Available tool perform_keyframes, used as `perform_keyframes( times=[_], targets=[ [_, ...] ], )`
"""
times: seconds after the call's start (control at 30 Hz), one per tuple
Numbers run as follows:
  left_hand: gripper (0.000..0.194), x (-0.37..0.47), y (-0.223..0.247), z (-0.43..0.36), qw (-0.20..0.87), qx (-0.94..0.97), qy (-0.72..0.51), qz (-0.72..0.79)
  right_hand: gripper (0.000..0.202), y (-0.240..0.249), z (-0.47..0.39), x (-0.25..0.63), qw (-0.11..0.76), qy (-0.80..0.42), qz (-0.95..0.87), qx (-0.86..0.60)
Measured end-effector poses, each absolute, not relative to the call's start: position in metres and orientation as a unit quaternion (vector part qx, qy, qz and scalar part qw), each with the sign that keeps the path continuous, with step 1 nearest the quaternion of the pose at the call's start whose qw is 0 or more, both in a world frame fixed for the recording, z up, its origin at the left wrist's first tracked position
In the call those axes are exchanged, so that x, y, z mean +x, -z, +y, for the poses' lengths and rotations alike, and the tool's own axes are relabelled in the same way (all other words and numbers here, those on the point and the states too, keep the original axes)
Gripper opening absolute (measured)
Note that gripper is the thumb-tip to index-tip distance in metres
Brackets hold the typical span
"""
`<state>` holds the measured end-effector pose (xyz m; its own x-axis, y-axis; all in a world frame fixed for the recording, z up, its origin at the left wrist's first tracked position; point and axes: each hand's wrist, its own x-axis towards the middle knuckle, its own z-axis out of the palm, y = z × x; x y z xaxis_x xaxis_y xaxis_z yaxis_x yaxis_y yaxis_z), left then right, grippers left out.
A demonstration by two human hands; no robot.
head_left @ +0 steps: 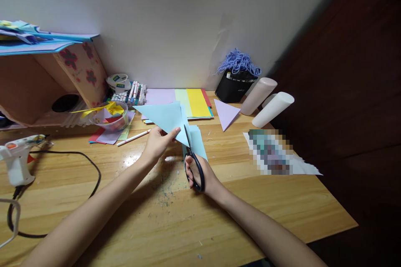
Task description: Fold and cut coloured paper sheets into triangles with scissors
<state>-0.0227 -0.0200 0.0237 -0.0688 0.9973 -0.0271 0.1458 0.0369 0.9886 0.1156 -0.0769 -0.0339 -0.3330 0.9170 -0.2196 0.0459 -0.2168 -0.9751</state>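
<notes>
My left hand [159, 142] pinches a folded light-blue paper [166, 116], its thumb on top near the lower edge. The paper is held above the table as a triangle pointing left, with a strip at its right side. My right hand [200, 175] grips the black handles of the scissors [201, 172]. The scissor blades point up and away, at the right edge of the blue paper, and look slightly apart. Beneath them, more light-blue paper [198, 144] lies on the wooden table.
Coloured sheets [199, 102] lie near the wall, beside markers [134, 91] and a plastic bowl [111, 121]. A glue gun [19, 158] with its cable is at the left. A purple triangle [226, 113], a black pouch [233, 89] and two white cylinders [273, 109] stand or lie at the right.
</notes>
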Motion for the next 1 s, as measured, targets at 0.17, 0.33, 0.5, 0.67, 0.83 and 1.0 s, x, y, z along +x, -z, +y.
perform_keyframes(
  times=[0.17, 0.33, 0.5, 0.67, 0.83, 1.0],
  targets=[
    [0.028, -0.0212, -0.0259, -0.0216, 0.466, 0.511, -0.473, 0.546, 0.055, 0.0295, -0.0787, 0.1155, 0.353, -0.633, -0.532, -0.438],
    [0.026, -0.0172, -0.0309, -0.0265, 0.490, 0.510, -0.460, 0.537, 0.058, 0.0276, -0.0778, 0.1173, 0.359, -0.632, -0.540, -0.426],
    [0.028, -0.0161, -0.0296, -0.0275, 0.491, 0.515, -0.450, 0.539, 0.056, 0.0341, -0.0761, 0.1169, 0.364, -0.622, -0.530, -0.447],
    [0.030, -0.0177, -0.0286, -0.0257, 0.483, 0.514, -0.453, 0.545, 0.051, 0.0342, -0.0761, 0.1168, 0.370, -0.609, -0.526, -0.464],
    [0.028, -0.0174, -0.0277, -0.0255, 0.494, 0.516, -0.449, 0.537, 0.055, 0.0319, -0.0751, 0.1173, 0.364, -0.630, -0.517, -0.450],
    [0.028, -0.0158, -0.0221, -0.0261, 0.516, 0.520, -0.431, 0.526, 0.057, 0.0312, -0.0730, 0.1183, 0.369, -0.640, -0.514, -0.436]
  ],
)
